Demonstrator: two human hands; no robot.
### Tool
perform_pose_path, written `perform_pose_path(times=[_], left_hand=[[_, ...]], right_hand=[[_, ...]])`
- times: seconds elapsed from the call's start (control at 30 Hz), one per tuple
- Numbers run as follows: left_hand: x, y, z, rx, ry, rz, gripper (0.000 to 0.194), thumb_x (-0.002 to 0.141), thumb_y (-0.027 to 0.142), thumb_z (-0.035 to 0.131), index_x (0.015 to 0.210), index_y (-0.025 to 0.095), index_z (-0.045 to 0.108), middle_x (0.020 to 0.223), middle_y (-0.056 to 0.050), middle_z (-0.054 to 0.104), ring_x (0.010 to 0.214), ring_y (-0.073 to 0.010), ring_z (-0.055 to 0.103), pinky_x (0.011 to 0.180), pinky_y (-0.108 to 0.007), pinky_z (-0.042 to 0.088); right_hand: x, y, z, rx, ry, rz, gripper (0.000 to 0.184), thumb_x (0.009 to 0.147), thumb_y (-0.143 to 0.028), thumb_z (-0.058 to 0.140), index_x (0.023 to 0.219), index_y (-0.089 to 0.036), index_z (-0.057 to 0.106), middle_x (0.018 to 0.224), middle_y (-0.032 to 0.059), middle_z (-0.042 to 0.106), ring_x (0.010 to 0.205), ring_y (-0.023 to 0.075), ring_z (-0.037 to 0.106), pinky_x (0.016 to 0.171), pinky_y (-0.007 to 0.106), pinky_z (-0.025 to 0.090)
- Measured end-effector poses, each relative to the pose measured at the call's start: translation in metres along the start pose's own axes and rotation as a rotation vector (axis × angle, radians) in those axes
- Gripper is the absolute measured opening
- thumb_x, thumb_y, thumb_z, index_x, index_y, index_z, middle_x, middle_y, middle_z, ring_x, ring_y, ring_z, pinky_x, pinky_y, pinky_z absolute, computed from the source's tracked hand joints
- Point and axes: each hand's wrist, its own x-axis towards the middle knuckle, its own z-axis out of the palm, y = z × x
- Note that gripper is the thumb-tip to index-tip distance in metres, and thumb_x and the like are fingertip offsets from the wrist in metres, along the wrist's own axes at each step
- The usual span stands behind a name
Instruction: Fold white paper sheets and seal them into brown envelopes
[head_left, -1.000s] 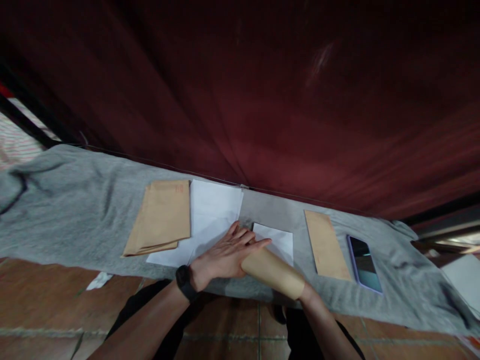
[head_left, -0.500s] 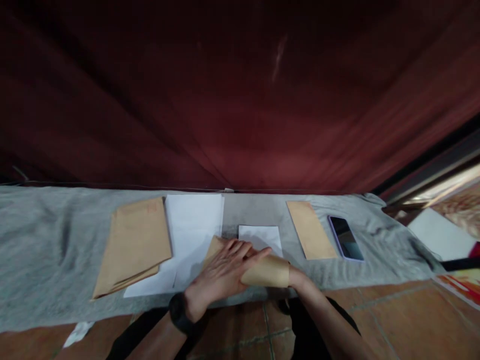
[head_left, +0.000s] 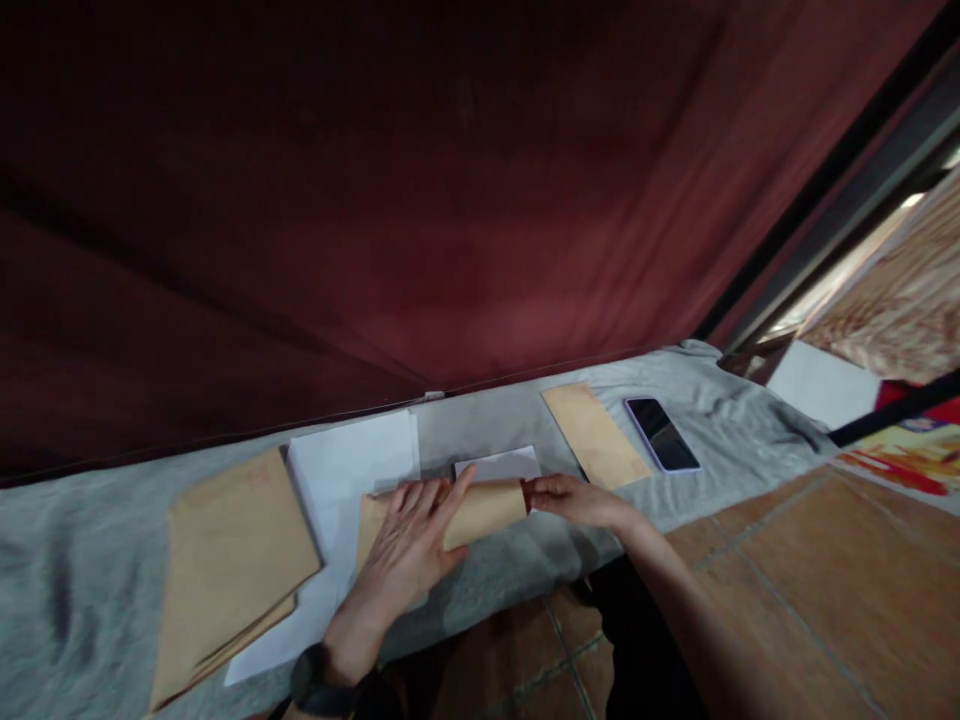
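Observation:
My left hand (head_left: 411, 535) lies spread and flat on a brown paper envelope (head_left: 491, 512), pressing it against the grey cloth. The envelope bulges a little toward its right end. At that end my right hand (head_left: 576, 499) has its fingers drawn together on the envelope's edge; the fingertips are partly hidden there. Just behind the envelope is a small white paper (head_left: 501, 464), partly covered by it. White sheets (head_left: 360, 455) lie to the left of my left hand, partly under a stack of larger brown envelopes (head_left: 232, 560).
Right of my hands, another brown envelope (head_left: 596, 435) and a phone (head_left: 663, 434) in a lilac case lie on the grey cloth (head_left: 480, 425). A dark red curtain-like sheet (head_left: 420, 250) rises behind. Tiled floor (head_left: 787, 560) shows in front.
My right hand has drawn out of the envelope to the right, from wrist-deep to fingertips at its end. My left hand stays flat on it. The view has tilted and turned right.

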Motion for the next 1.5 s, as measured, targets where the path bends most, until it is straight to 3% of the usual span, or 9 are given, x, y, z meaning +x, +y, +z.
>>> perform_pose_path(times=[0.07, 0.27, 0.4, 0.57, 0.77, 0.97, 1.23, 1.37, 1.5], left_hand=[[-0.001, -0.008, 0.0, 0.018, 0.021, -0.033, 0.101, 0.081, 0.029, 0.071, 0.159, 0.035, 0.008, 0.127, -0.007, 0.056, 0.117, -0.031, 0.052, 0.107, -0.048, 0.034], [-0.004, -0.021, -0.001, -0.009, 0.039, -0.206, 0.103, 0.079, 0.035, 0.071, 0.159, 0.033, 0.006, 0.127, -0.008, 0.056, 0.116, -0.0319, 0.054, 0.099, -0.046, 0.04], [-0.007, -0.026, 0.003, 0.009, 0.019, -0.249, 0.105, 0.076, 0.034, 0.072, 0.158, 0.032, 0.007, 0.127, -0.008, 0.055, 0.118, -0.0323, 0.053, 0.1, -0.047, 0.04], [-0.009, -0.03, 0.009, -0.003, 0.015, -0.213, 0.108, 0.074, 0.031, 0.074, 0.157, 0.034, 0.005, 0.131, -0.007, 0.051, 0.121, -0.0322, 0.051, 0.104, -0.049, 0.038], [-0.008, -0.029, 0.01, -0.015, 0.002, -0.221, 0.109, 0.074, 0.028, 0.073, 0.157, 0.035, 0.002, 0.132, -0.007, 0.05, 0.128, -0.0334, 0.047, 0.11, -0.054, 0.032], [-0.008, -0.033, 0.011, -0.037, 0.0, -0.237, 0.108, 0.075, 0.029, 0.072, 0.157, 0.035, 0.001, 0.135, -0.008, 0.049, 0.131, -0.0336, 0.045, 0.113, -0.056, 0.028], [-0.006, -0.033, 0.01, -0.044, 0.042, -0.255, 0.108, 0.074, 0.03, 0.074, 0.157, 0.033, 0.005, 0.13, -0.007, 0.051, 0.128, -0.0322, 0.049, 0.113, -0.054, 0.029], [-0.007, -0.038, 0.016, -0.021, 0.061, -0.272, 0.11, 0.073, 0.032, 0.075, 0.157, 0.032, 0.004, 0.131, -0.008, 0.05, 0.128, -0.0331, 0.048, 0.113, -0.056, 0.029], [-0.008, -0.042, 0.02, -0.009, 0.075, -0.274, 0.111, 0.074, 0.033, 0.075, 0.158, 0.031, 0.003, 0.132, -0.009, 0.05, 0.128, -0.0337, 0.048, 0.113, -0.057, 0.029]], right_hand=[[0.004, 0.006, -0.004, 0.009, 0.025, 0.018, 0.031, 0.092, -0.042, 0.054, 0.101, -0.02, 0.074, 0.09, 0.0017, 0.073, 0.081, 0.0167, 0.065, 0.074, 0.027, 0.053], [0.015, 0.022, -0.004, -0.37, 0.485, 0.179, 0.022, 0.091, -0.035, 0.057, 0.103, -0.018, 0.066, 0.088, 0.0047, 0.068, 0.082, 0.0185, 0.064, 0.077, 0.03, 0.049], [0.019, 0.017, 0.013, -0.681, 0.498, 0.273, 0.024, 0.089, -0.038, 0.065, 0.103, -0.019, 0.063, 0.101, 0.01, 0.067, 0.094, 0.0222, 0.065, 0.083, 0.03, 0.048], [0.022, 0.009, 0.028, -0.759, 0.5, 0.293, 0.03, 0.088, -0.037, 0.066, 0.107, -0.015, 0.059, 0.106, 0.0147, 0.067, 0.104, 0.0269, 0.064, 0.089, 0.033, 0.048], [0.024, 0.014, 0.029, -0.684, 0.528, 0.281, 0.021, 0.083, -0.031, 0.069, 0.096, -0.017, 0.059, 0.1, 0.0126, 0.067, 0.099, 0.0269, 0.063, 0.086, 0.033, 0.047], [0.027, 0.021, 0.017, -0.438, 0.583, 0.199, 0.009, 0.082, -0.021, 0.06, 0.085, -0.022, 0.052, 0.077, 0.0006, 0.062, 0.075, 0.0189, 0.061, 0.068, 0.029, 0.043], [0.017, 0.014, -0.029, -0.003, 0.984, -0.073, 0.022, 0.081, -0.042, 0.058, 0.084, -0.025, 0.045, 0.076, -0.001, 0.055, 0.068, 0.0167, 0.053, 0.065, 0.028, 0.043], [0.017, 0.009, -0.027, 0.286, 0.817, -0.19, 0.029, 0.08, -0.048, 0.061, 0.093, -0.023, 0.055, 0.084, 0.0014, 0.063, 0.075, 0.0183, 0.057, 0.068, 0.028, 0.046], [0.018, 0.013, -0.021, 0.211, 0.743, -0.207, 0.026, 0.079, -0.047, 0.064, 0.081, -0.022, 0.06, 0.077, 0.0, 0.06, 0.071, 0.0165, 0.053, 0.066, 0.027, 0.042]])
